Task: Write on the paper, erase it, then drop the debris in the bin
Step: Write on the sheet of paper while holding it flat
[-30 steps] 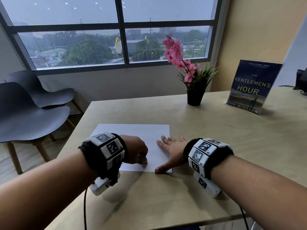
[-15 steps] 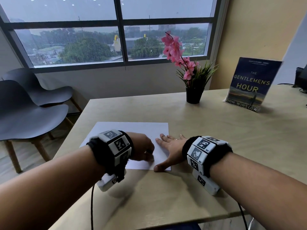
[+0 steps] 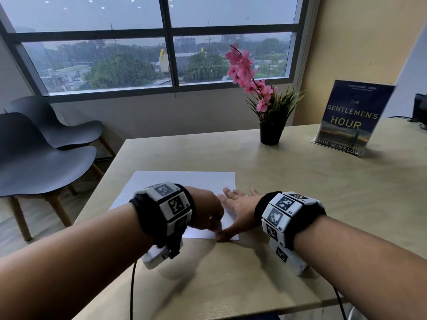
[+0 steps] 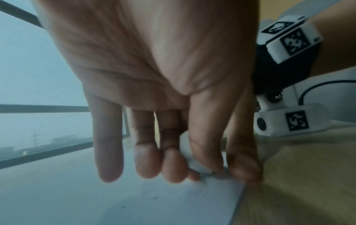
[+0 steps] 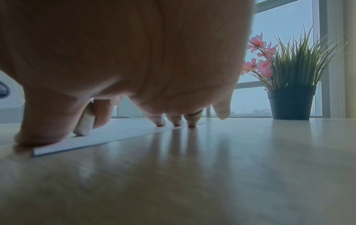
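My left hand [image 3: 206, 210] pinches a white eraser [image 4: 194, 161] between thumb and curled fingers, its lower end pressed on the paper [image 3: 184, 183] near the sheet's near right corner; my right hand [image 3: 238, 207] lies spread and flat, thumb and fingertips [image 5: 174, 121] holding down that corner and the right edge. The sheet lies on the table [image 3: 300, 192], in front of me and left of centre. Compared with a second ago, the left hand sits slightly further right, closer to the right thumb, while the right hand and the paper have kept their place (my head has also shifted, so the whole view has moved a little). I judge this to be a rubbing stroke within the erasing step, with the writing already done and the debris not yet gathered. Faint grey smudges and a few dark specks show on the paper in the left wrist view, but that picture is blurred and I cannot tell whether they are pencil marks or crumbs. From the head view the eraser is hidden behind my left hand. No bin and no pencil appear in any view.
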Motion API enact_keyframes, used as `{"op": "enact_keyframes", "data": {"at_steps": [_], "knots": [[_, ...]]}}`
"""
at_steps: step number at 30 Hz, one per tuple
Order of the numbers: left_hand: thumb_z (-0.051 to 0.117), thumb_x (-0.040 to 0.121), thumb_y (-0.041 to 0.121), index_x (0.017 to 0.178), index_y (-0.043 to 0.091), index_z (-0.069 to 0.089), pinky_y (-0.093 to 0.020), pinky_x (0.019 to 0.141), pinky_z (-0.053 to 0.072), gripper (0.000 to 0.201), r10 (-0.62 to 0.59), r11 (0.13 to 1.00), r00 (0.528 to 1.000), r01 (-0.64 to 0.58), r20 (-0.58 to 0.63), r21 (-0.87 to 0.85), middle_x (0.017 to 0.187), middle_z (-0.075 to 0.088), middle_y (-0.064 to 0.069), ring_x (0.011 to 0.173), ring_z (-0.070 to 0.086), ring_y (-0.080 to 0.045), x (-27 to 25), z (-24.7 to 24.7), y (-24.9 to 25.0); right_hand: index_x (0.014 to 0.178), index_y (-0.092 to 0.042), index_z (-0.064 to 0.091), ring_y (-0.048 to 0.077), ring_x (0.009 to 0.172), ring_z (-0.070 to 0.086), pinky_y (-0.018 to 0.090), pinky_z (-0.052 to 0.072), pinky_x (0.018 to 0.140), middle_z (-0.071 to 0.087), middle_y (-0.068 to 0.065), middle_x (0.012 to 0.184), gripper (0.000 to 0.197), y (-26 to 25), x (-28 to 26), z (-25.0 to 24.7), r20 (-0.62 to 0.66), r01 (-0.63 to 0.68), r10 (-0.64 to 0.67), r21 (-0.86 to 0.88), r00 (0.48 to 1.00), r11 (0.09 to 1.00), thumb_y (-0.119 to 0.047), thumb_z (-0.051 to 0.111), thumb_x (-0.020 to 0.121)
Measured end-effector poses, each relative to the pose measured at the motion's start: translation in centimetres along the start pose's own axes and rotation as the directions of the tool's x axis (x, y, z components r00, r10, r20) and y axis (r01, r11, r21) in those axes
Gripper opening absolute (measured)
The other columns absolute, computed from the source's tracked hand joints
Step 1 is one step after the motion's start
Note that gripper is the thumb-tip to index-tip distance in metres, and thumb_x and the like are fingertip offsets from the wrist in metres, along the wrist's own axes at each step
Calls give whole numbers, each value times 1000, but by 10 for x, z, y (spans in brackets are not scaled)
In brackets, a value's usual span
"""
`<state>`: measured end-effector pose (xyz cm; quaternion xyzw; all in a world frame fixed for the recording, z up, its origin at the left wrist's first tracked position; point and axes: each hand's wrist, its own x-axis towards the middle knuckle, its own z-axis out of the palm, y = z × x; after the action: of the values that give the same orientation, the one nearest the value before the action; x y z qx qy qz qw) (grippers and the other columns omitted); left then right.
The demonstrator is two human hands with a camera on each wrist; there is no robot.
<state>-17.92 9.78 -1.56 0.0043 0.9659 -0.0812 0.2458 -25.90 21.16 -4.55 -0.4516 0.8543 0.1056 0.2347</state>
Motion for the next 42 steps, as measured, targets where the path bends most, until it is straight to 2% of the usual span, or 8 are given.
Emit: {"op": "enact_keyframes", "data": {"at_steps": [13, 18, 25, 29, 32, 34, 37, 42], "knots": [[49, 91, 52, 106, 26, 64, -30, 81, 46, 33, -69, 996, 997, 67, -34, -50, 109, 65, 5, 95, 59, -18, -16, 7, -20, 152, -27, -13, 14, 149, -12, 51, -7, 119, -20, -5, 160, 117, 0, 0, -1, 3, -8, 8, 19, 1000, 1000, -80, 52, 71], [51, 90, 52, 104, 28, 65, -28, 80, 45, 32, -19, 999, 1000, 18, -22, -43, 107, 65, 6, 91, 58, -17, -23, 16, -14, 153, -28, -11, 14, 149, -11, 51, -7, 119, -18, -5, 161, 117, -1, 0, 0, -12, -10, 10, 27, 1000, 1000, -80, 53, 70], [48, 94, 47, 105, 18, 61, -24, 76, 39, 34, -200, 973, 962, 172, -185, -155, 111, 60, 2, 104, 58, -21, -31, 25, -66, 154, -28, 2, 14, 150, 2, 41, 6, 121, -7, -7, 162, 116, -1, -15, -9, -15, 31, -31, 49, 999, 998, -70, 67, 68], [51, 92, 46, 105, 16, 62, -27, 83, 44, 34, -255, 950, 944, 205, -208, -235, 113, 56, 0, 104, 59, -21, -34, 38, -87, 150, -31, 24, 13, 144, 24, 34, 23, 117, 17, -10, 159, 93, 3, -35, -15, 24, 83, -84, 39, 996, 996, -61, 69, 74], [54, 92, 44, 106, 14, 63, -21, 74, 36, 34, -233, 957, 956, 192, -179, -218, 115, 58, -1, 95, 56, -20, -36, 46, -85, 135, -33, 48, 14, 126, 47, 24, 36, 96, 45, -8, 140, 62, 3, -47, -25, 0, 58, -59, 51, 998, 997, -57, 65, 81], [56, 91, 40, 106, 12, 63, -20, 74, 37, 33, -187, 963, 968, 147, -168, -224, 116, 57, -4, 89, 55, -20, -36, 52, -77, 132, -33, 53, 14, 122, 50, 24, 37, 91, 49, -5, 137, 54, 1, -48, -32, -46, 50, -46, 87, 998, 995, -54, 63, 83], [57, 91, 39, 109, 13, 61, -27, 82, 44, 32, -158, 969, 973, 121, -168, -214, 118, 54, -3, 101, 59, -25, -39, 60, -69, 139, -29, 45, 19, 130, 46, 29, 38, 102, 44, -2, 144, 62, -8, -38, -32, -93, 43, -36, 79, 995, 996, -53, 61, 85], [57, 91, 40, 103, 13, 62, -28, 83, 45, 30, -175, 958, 965, 122, -195, -258, 110, 56, 0, 99, 59, -23, -37, 59, -73, 153, -16, 18, 24, 143, 28, 37, 28, 115, 20, 4, 159, 84, -27, -14, -17, -68, 30, -31, -21, 997, 999, -56, 54, 88]]}}
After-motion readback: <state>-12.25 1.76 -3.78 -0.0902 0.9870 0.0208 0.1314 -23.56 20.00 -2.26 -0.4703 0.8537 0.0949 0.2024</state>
